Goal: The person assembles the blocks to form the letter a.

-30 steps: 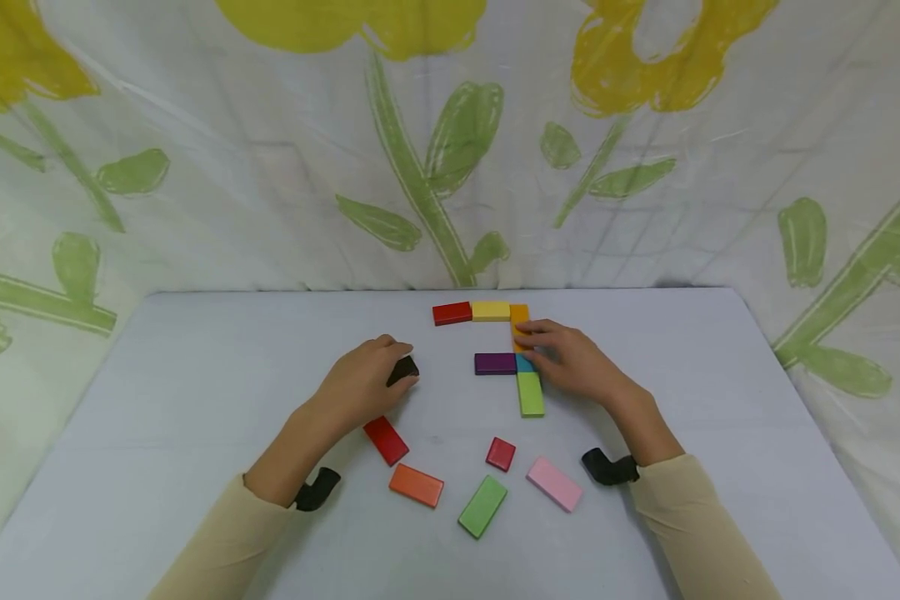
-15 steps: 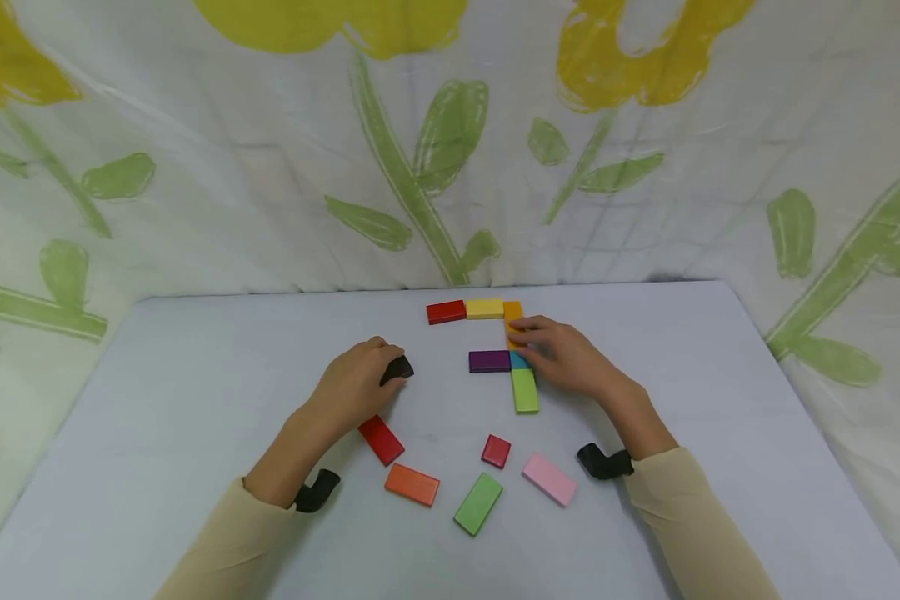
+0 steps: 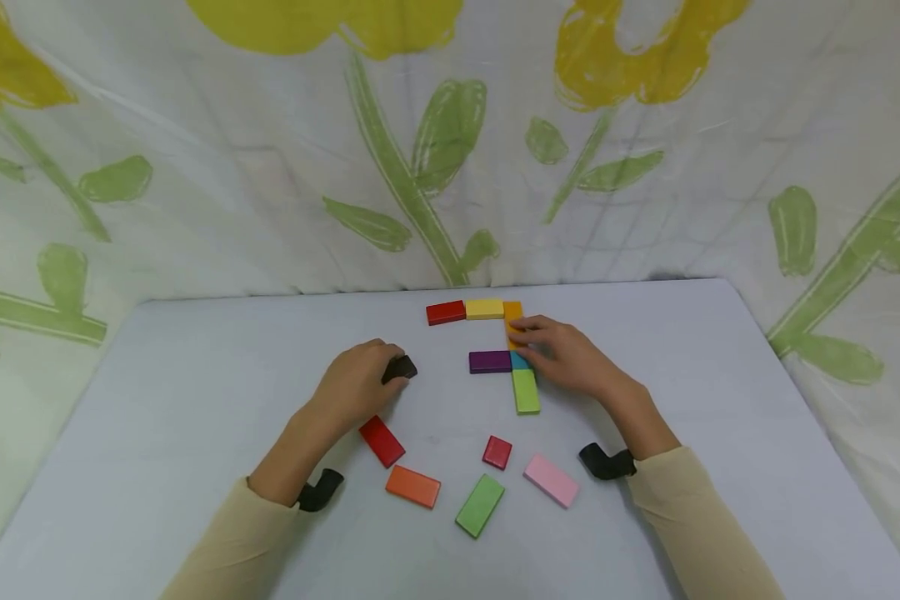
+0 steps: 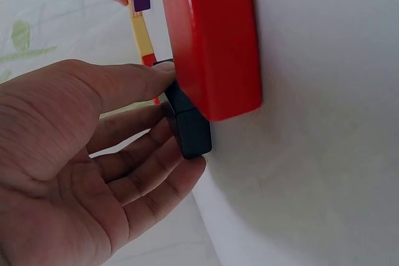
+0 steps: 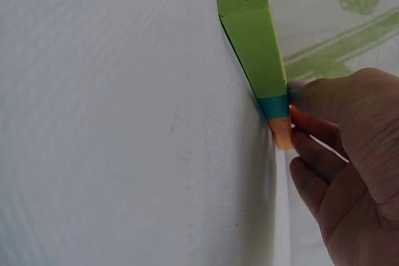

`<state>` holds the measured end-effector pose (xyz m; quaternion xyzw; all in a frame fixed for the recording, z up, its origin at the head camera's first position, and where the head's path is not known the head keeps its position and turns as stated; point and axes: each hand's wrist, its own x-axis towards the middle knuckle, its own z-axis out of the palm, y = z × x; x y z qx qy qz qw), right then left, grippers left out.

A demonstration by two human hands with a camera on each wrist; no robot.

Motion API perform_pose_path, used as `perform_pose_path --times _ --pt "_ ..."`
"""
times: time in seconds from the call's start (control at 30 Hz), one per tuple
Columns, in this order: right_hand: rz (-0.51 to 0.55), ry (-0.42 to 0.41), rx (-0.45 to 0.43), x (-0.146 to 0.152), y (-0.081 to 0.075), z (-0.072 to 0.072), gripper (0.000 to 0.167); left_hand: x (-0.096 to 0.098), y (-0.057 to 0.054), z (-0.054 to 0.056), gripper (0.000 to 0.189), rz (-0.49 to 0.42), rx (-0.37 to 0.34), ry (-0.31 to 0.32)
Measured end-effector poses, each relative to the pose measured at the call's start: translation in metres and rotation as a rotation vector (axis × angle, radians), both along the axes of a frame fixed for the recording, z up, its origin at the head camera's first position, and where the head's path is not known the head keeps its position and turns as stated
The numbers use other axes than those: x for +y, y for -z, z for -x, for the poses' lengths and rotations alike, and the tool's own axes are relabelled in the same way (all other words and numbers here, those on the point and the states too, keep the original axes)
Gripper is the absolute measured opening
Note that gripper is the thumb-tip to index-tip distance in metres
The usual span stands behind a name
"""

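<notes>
Just left of centre, the left hand [image 3: 356, 382] pinches a black rectangular block [image 3: 401, 368] between thumb and fingers, while the right hand [image 3: 570, 357], fingers loosely parted, touches an orange rectangular block [image 3: 513, 312] farther right.

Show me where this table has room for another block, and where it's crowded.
Bare table lies from the left hand out to the left edge, and from the right hand out to the right edge. Crowded: around the purple block and lime block, and, lower in the head view, around the green block and pink block.
</notes>
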<state>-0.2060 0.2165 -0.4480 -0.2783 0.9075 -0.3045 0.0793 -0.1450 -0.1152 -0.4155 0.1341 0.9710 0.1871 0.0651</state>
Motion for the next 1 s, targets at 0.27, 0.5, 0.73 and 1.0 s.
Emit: perform_pose_path --times 0.27,0.5,0.73,1.0 --pt "0.010 -0.009 0.006 -0.002 -0.003 -0.002 0.037 0.015 -0.004 0.005 0.039 0.013 0.009 0.019" --pt "-0.003 -0.005 0.011 -0.001 -0.010 -0.004 0.036 0.032 -0.006 0.010 0.037 -0.012 0.009 0.049" --pt "0.003 -0.003 0.008 -0.003 -0.008 -0.003 0.037 0.044 -0.004 0.015 0.035 -0.007 0.003 0.074" --pt "-0.005 -0.003 0.013 -0.003 -0.004 -0.003 0.036 0.056 0.001 0.018 0.033 0.011 -0.010 0.104"
